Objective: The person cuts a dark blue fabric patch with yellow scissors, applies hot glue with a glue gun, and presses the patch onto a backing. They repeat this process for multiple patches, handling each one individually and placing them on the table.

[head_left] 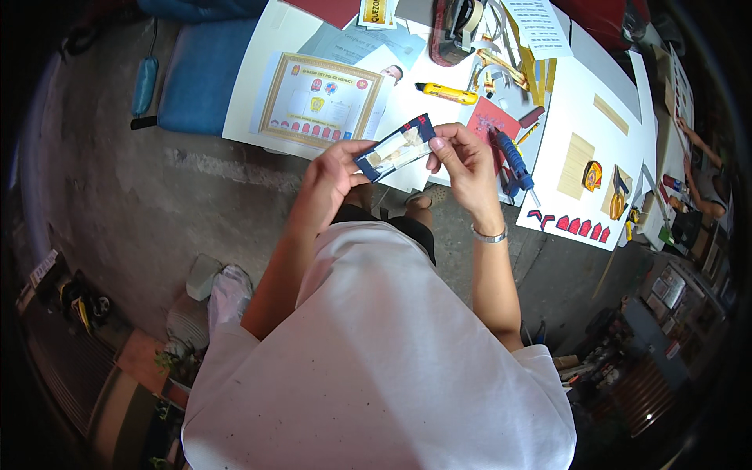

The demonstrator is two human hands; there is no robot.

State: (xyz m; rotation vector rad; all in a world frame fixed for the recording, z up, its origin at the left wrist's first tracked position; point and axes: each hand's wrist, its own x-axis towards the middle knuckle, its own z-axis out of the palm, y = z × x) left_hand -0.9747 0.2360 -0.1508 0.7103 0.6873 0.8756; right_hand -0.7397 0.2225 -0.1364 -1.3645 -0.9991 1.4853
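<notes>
Between my two hands, just off the table's near edge, is a small rectangular piece with a dark blue border and a pale middle with tan patches (398, 151). My left hand (333, 176) pinches its left end between thumb and fingers. At its right end, my right hand (468, 166) grips the upper corner, thumb in front. The piece is tilted, right end higher. Nearest to my right hand on the table is a blue glue gun (513, 160). A yellow utility knife (446, 93) lies beyond the piece, and a gold-bordered certificate (345, 135) lies to the left.
A tape dispenser (457, 35) stands at the back, near a red card (501, 116). On the right-hand white board (552, 196) are red shield-like cutouts (576, 226), a wooden piece and yellow-handled pliers (618, 200). A blue seat (205, 78) stands left; another person (711, 184) is far right.
</notes>
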